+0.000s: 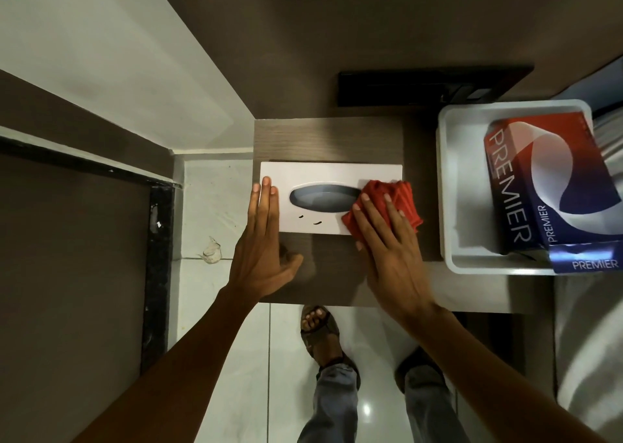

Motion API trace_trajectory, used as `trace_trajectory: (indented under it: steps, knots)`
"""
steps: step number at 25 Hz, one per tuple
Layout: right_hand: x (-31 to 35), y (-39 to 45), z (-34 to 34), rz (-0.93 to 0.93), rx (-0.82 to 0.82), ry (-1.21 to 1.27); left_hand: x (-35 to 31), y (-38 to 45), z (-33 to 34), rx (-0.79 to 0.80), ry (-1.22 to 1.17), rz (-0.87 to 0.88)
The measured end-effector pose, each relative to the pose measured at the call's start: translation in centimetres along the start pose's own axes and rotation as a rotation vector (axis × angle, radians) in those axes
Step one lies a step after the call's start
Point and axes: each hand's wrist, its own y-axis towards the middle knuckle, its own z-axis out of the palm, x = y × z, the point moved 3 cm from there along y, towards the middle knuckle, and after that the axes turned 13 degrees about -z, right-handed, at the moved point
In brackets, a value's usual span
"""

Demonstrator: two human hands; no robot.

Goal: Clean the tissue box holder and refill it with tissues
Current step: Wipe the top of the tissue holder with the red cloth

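Observation:
A white tissue box holder with a dark oval slot lies flat on a small brown table. My left hand rests flat against the holder's left end, fingers straight and together. My right hand presses a red cloth onto the holder's right end, covering the slot's right tip. A red, white and blue Premier tissue box stands tilted in a white plastic bin to the right.
A loose blue Premier flap hangs over the bin's front rim. A black object lies behind the table against the brown wall. A crumpled scrap lies on the tiled floor at left. My sandalled feet stand below the table edge.

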Motion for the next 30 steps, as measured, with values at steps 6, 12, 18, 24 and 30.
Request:
trace_trajectory:
  steps: [6, 12, 18, 24, 30]
  knots:
    - [1.9, 1.7, -0.3, -0.103, 0.079, -0.023, -0.1, -0.1, 0.2, -0.042, -0.009, 0.003]
    - [5.3, 3.9, 1.9, -0.208, 0.112, -0.070, -0.3, -0.2, -0.3, -0.027, -0.099, 0.010]
    - [3.6, 2.7, 1.9, -0.177, -0.005, -0.063, -0.1, -0.1, -0.3, -0.026, -0.062, -0.005]
    - [4.7, 4.7, 2.7, -0.131, -0.013, -0.053, 0.0, 0.0, 0.0, -0.039, -0.089, 0.003]
    - [4.2, 4.9, 1.9, -0.194, -0.012, -0.026, -0.3, -0.2, -0.6, -0.029, -0.081, 0.009]
